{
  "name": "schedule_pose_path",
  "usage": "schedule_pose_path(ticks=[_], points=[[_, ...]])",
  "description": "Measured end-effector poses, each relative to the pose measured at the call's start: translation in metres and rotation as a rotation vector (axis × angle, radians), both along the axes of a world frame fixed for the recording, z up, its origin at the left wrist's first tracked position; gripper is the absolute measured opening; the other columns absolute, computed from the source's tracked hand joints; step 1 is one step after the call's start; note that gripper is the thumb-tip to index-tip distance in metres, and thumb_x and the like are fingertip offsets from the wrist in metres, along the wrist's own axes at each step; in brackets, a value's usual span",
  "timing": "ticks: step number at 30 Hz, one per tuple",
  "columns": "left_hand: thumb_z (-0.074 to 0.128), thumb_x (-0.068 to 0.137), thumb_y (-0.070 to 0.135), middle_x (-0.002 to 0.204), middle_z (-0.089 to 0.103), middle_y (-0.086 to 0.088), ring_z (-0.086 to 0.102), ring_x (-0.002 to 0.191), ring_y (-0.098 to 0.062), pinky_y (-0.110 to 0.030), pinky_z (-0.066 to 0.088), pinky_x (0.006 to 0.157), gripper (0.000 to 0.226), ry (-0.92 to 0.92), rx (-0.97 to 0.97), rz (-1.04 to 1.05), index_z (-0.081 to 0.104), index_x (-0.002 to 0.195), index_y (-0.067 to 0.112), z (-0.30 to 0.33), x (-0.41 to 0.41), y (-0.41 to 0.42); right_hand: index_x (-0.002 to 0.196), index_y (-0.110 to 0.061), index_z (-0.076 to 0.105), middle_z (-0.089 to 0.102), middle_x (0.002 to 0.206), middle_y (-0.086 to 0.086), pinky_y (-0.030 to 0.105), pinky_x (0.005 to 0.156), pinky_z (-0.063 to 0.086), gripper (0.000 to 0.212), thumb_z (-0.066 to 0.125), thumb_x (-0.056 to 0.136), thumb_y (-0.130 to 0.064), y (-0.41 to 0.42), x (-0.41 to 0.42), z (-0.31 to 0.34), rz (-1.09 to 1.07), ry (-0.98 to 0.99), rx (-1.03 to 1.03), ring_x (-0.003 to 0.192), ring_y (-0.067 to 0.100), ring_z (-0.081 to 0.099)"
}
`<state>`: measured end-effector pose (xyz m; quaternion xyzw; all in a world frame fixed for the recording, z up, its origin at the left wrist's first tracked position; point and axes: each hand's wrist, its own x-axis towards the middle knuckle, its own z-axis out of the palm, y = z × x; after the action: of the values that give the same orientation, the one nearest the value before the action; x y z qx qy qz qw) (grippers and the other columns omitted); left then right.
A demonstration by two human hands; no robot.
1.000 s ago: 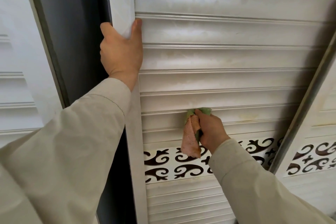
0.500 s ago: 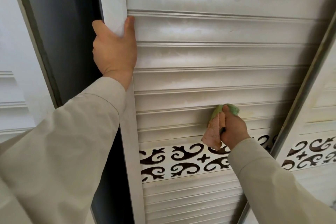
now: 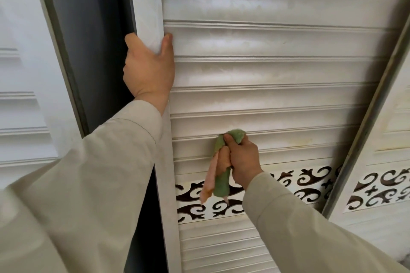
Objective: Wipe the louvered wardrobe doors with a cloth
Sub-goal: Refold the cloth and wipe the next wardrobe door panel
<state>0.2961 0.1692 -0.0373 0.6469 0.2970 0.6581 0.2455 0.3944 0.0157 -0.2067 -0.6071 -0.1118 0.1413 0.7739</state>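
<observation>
Since half a second ago my right hand (image 3: 244,159) has slid back left along the slat, from near the door's right side toward its middle; the cloth's tail now shows green as well as pink. Left hand (image 3: 147,68) unchanged on the door edge.

Right hand: fist clenched round the cloth (image 3: 218,168), thumb on top, knuckles toward me. The green wad at the top of the fist presses on a slat (image 3: 299,127) of the door (image 3: 266,73), just above the scrollwork band (image 3: 299,186). Tail of the cloth hangs down over the band. Forearm rises from lower right, beige sleeve (image 3: 310,228) to the wrist.

Left hand: raised higher, fingers wrapped behind the door's left stile (image 3: 148,6), thumb lying on the front beside the slats. Arm reaches up from lower left, wrist straight.

Dark gap (image 3: 88,29) left of the stile. Another panelled door (image 3: 22,95) at far left, a third at right (image 3: 390,162).
</observation>
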Motion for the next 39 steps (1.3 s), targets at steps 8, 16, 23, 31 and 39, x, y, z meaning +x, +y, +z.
schedule_pose_path(ticks=[8,16,23,31,39], points=[[0.061,0.089,0.05,0.137,0.052,-0.006,0.05,0.124,-0.023,-0.041,0.042,0.104,0.067,0.024,0.095,0.145,0.045,0.14,0.009,-0.002,0.0,-0.002,0.101,-0.012,0.067,0.071,0.07,0.002,0.031,0.07,0.054,0.022,0.074,0.089,-0.029,-0.096,0.077,0.012,-0.196,0.265,0.152,0.064,0.017,0.069],[0.061,0.079,0.015,0.103,0.058,-0.015,0.057,0.098,-0.034,-0.042,0.043,0.079,0.02,-0.04,0.689,0.004,0.063,0.096,0.004,-0.012,0.024,-0.079,0.105,-0.015,0.065,0.071,0.097,0.012,0.041,0.081,0.058,0.02,0.071,0.091,-0.028,-0.072,0.073,0.002,-0.083,0.143,0.051,0.09,0.029,0.069],[0.052,0.082,0.022,0.092,0.058,-0.006,0.054,0.084,-0.027,-0.036,0.04,0.073,0.016,0.253,0.729,-0.21,0.061,0.089,0.01,-0.021,0.06,-0.109,0.106,-0.019,0.066,0.071,0.097,0.012,0.046,0.082,0.059,0.023,0.072,0.09,-0.033,-0.053,0.058,0.0,-0.078,0.115,0.002,0.091,0.031,0.069],[0.054,0.089,0.022,0.095,0.056,-0.004,0.052,0.087,-0.026,-0.037,0.04,0.075,0.012,0.425,0.711,-0.299,0.058,0.095,0.012,-0.019,0.083,-0.123,0.105,-0.018,0.063,0.068,0.091,0.009,0.044,0.079,0.06,0.015,0.067,0.094,-0.027,-0.019,0.024,0.004,0.0,0.097,-0.026,0.085,0.025,0.067],[0.059,0.091,0.02,0.071,0.05,-0.002,0.048,0.067,-0.027,-0.036,0.038,0.063,0.023,0.43,0.929,-0.331,0.05,0.071,0.012,-0.029,0.111,-0.1,0.108,-0.007,0.061,0.069,0.086,0.015,0.034,0.061,0.059,0.015,0.064,0.096,-0.015,-0.049,0.048,-0.002,-0.004,0.229,0.258,0.074,0.025,0.069]])
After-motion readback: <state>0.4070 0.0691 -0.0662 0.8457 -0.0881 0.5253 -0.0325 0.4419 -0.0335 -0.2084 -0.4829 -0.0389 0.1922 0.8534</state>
